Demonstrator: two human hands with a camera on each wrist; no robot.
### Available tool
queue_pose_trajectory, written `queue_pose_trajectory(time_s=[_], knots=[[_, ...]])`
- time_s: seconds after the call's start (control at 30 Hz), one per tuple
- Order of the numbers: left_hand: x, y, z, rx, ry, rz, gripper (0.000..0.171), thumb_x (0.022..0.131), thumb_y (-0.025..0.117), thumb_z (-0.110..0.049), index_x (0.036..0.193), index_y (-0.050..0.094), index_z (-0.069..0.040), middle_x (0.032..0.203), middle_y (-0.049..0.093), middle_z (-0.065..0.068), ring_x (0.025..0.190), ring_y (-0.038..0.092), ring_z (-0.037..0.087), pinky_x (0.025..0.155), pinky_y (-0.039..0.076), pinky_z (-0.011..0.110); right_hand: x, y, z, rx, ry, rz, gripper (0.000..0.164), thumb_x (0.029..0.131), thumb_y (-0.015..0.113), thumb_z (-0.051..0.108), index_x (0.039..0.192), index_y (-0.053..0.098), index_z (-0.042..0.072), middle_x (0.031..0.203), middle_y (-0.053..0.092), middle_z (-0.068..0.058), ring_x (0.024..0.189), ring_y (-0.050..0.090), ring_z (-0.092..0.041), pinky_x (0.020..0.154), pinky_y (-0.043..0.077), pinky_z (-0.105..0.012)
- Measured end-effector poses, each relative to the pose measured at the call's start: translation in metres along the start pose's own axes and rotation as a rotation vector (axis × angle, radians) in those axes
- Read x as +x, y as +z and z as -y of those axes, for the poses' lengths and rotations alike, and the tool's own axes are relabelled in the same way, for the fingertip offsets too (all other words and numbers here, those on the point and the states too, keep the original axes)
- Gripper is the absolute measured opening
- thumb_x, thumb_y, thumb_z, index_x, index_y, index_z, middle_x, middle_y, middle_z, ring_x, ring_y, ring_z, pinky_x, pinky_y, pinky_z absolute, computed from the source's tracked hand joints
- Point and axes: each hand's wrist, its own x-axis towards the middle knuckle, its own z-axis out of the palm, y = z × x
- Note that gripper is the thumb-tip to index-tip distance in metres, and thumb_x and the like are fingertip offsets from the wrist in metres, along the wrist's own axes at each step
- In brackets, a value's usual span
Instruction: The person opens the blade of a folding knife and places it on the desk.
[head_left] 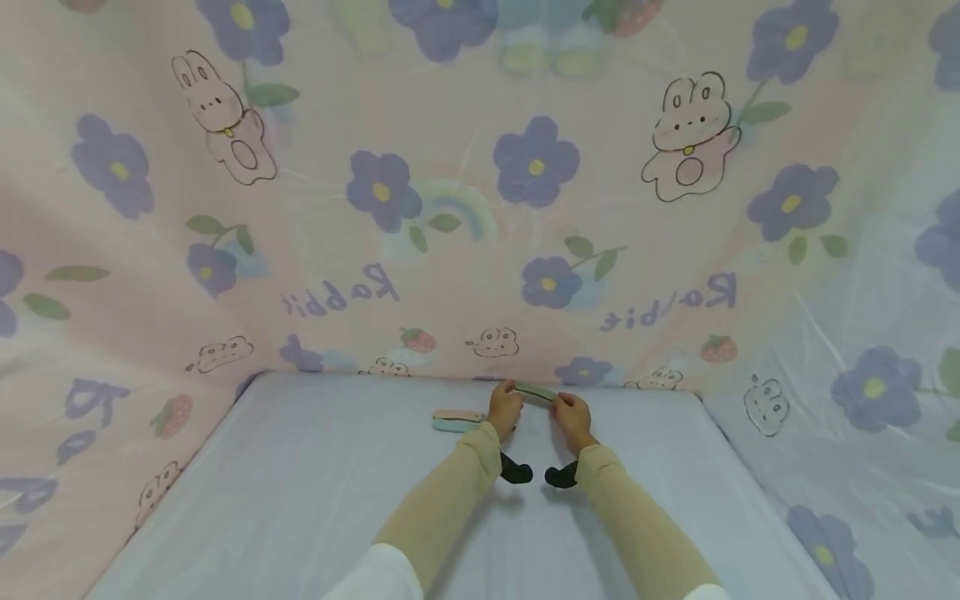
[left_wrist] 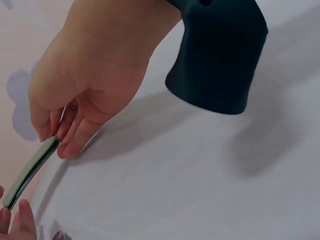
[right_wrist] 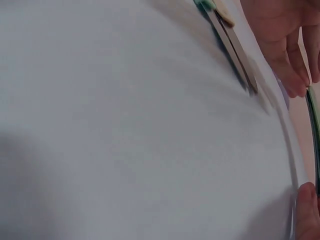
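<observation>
A slim, slightly curved green bar (head_left: 535, 391) with a dark slot along its edge is held above the far edge of the white surface. My left hand (head_left: 506, 408) pinches its left end between thumb and fingers, as the left wrist view also shows at the green bar (left_wrist: 31, 170). At the other end, the fingers of my right hand (head_left: 573, 419) grip it. Beside my left hand lie a slim pink bar (head_left: 456, 414) and a light blue bar (head_left: 448, 426), side by side and partly hidden by that hand. The bar's exact kind cannot be told.
The white tabletop (head_left: 337, 483) ends at a patterned cloth wall (head_left: 450, 275) just behind my hands. Similar cloth rises at both sides. Dark devices (head_left: 516, 472) sit under my wrists, close to the surface.
</observation>
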Motion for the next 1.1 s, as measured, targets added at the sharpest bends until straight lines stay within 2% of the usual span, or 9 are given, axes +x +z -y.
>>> queue_pose_trajectory(time_s=[0.03,0.13,0.27,0.33,0.53,0.7,0.83,1.0,1.1], knots=[[-0.009,-0.004,-0.011,0.008,-0.022,-0.001,0.051,0.083,0.045,0.000,0.133,0.042,0.007,0.128,0.048,0.021,0.091,0.059,0.030,0.067,0.050,0.034,-0.001,0.002,-0.001,0.006,0.001,0.003,0.037,0.091,0.051,0.010,0.123,0.052,-0.009,0.110,0.058,-0.022,0.094,0.057,-0.023,0.073,0.048,-0.022],[-0.018,-0.012,-0.021,0.022,-0.022,-0.014,0.050,0.083,0.044,0.000,0.132,0.041,0.009,0.130,0.046,0.024,0.098,0.056,0.031,0.074,0.049,0.034,-0.005,0.008,0.000,0.059,-0.004,0.009,0.037,0.091,0.052,0.008,0.123,0.052,-0.009,0.112,0.057,-0.024,0.097,0.058,-0.026,0.079,0.050,-0.027],[-0.025,-0.023,-0.025,0.054,0.024,-0.048,0.047,0.083,0.045,-0.001,0.129,0.044,0.010,0.130,0.047,0.024,0.107,0.052,0.028,0.086,0.046,0.036,-0.014,0.016,0.003,0.131,-0.030,0.021,0.035,0.091,0.052,0.003,0.122,0.050,-0.013,0.111,0.055,-0.028,0.102,0.057,-0.035,0.087,0.049,-0.035],[-0.028,-0.028,-0.026,0.073,0.039,-0.065,0.046,0.084,0.045,-0.002,0.128,0.046,0.009,0.128,0.049,0.022,0.110,0.051,0.028,0.088,0.045,0.037,-0.019,0.018,0.005,0.158,-0.043,0.026,0.033,0.091,0.052,0.001,0.121,0.051,-0.014,0.109,0.054,-0.027,0.102,0.057,-0.037,0.086,0.050,-0.034],[-0.038,-0.043,-0.035,0.073,0.065,-0.089,0.039,0.087,0.045,-0.002,0.125,0.052,0.005,0.125,0.053,0.020,0.108,0.054,0.028,0.087,0.047,0.039,-0.033,0.021,0.010,0.229,-0.100,0.053,0.031,0.091,0.053,-0.002,0.119,0.050,-0.015,0.107,0.051,-0.026,0.097,0.060,-0.032,0.078,0.051,-0.021],[-0.045,-0.054,-0.035,0.068,0.112,-0.113,0.036,0.087,0.049,-0.001,0.122,0.054,0.005,0.122,0.055,0.020,0.102,0.058,0.026,0.082,0.050,0.035,-0.045,0.026,0.015,0.320,-0.069,0.087,0.031,0.090,0.053,-0.004,0.119,0.050,-0.015,0.108,0.050,-0.024,0.091,0.061,-0.022,0.081,0.050,-0.021],[-0.054,-0.062,-0.037,0.034,0.135,-0.146,0.033,0.089,0.050,-0.001,0.121,0.055,0.007,0.120,0.056,0.019,0.103,0.058,0.028,0.082,0.050,0.035,-0.054,0.030,0.019,0.377,-0.052,0.116,0.032,0.090,0.054,-0.004,0.120,0.049,-0.015,0.109,0.049,-0.022,0.088,0.062,-0.016,0.083,0.050,-0.024],[-0.064,-0.073,-0.037,-0.089,0.120,-0.154,0.030,0.092,0.052,-0.002,0.120,0.054,0.007,0.118,0.056,0.020,0.100,0.058,0.027,0.081,0.051,0.034,-0.066,0.034,0.022,0.412,-0.054,0.141,0.031,0.090,0.055,-0.004,0.118,0.050,-0.014,0.108,0.050,-0.022,0.085,0.062,-0.014,0.082,0.050,-0.023],[-0.071,-0.081,-0.037,-0.158,0.108,-0.160,0.028,0.093,0.053,-0.002,0.119,0.054,0.008,0.117,0.055,0.022,0.096,0.059,0.028,0.081,0.051,0.037,-0.073,0.037,0.023,0.428,-0.057,0.167,0.031,0.089,0.056,-0.004,0.118,0.050,-0.014,0.109,0.050,-0.022,0.084,0.063,-0.013,0.081,0.051,-0.023]])
